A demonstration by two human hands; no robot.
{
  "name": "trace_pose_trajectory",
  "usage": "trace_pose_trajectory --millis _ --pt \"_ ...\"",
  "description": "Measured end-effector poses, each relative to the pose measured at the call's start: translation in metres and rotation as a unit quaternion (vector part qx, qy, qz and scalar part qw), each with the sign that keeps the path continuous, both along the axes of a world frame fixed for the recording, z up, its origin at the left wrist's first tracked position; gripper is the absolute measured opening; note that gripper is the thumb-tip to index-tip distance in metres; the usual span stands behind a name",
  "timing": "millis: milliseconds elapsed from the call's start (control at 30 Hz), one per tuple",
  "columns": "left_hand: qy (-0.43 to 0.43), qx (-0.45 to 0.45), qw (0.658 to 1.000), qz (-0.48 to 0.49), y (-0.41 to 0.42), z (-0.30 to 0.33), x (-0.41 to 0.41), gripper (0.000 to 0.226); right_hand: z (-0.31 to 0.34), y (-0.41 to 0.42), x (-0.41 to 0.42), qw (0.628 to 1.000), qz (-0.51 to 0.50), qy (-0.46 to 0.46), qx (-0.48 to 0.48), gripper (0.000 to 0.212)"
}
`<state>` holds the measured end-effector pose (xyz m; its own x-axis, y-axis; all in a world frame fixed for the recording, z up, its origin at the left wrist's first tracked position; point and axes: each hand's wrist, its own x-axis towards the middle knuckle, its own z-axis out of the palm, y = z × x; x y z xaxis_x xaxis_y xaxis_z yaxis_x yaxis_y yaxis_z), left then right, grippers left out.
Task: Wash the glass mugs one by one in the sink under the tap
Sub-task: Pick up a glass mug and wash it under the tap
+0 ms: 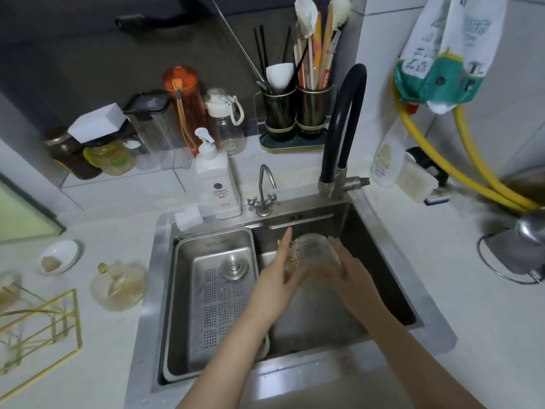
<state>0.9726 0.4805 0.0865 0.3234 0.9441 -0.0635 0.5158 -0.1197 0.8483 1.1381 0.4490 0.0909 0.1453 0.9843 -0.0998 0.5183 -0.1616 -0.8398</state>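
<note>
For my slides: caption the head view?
Both hands hold a glass mug over the sink.
</note>
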Motion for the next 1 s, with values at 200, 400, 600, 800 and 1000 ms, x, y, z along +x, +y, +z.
trace_pose_trajectory --millis 200,400,600,800,1000 --pt "-0.001 -0.032 0.998 0.061 0.013 0.006 0.010 0.039 -0.009 0.017 0.018 0.996 0.033 -0.079 -0.017 0.079" --pt "-0.021 -0.093 0.992 0.081 0.026 0.000 0.022 0.040 -0.018 0.031 0.030 0.996 0.017 -0.074 -0.038 0.054" --pt "-0.029 -0.092 0.992 0.077 0.026 0.003 0.034 0.039 -0.017 0.032 0.034 0.998 0.014 0.045 -0.039 0.028" --pt "-0.022 0.022 0.999 0.021 0.024 -0.002 0.040 0.047 -0.019 0.037 0.035 0.981 -0.053 0.181 -0.033 0.026" --pt "-0.117 -0.055 0.989 0.071 0.029 0.007 0.041 0.082 -0.006 0.049 0.044 0.975 -0.018 0.218 -0.047 0.078"
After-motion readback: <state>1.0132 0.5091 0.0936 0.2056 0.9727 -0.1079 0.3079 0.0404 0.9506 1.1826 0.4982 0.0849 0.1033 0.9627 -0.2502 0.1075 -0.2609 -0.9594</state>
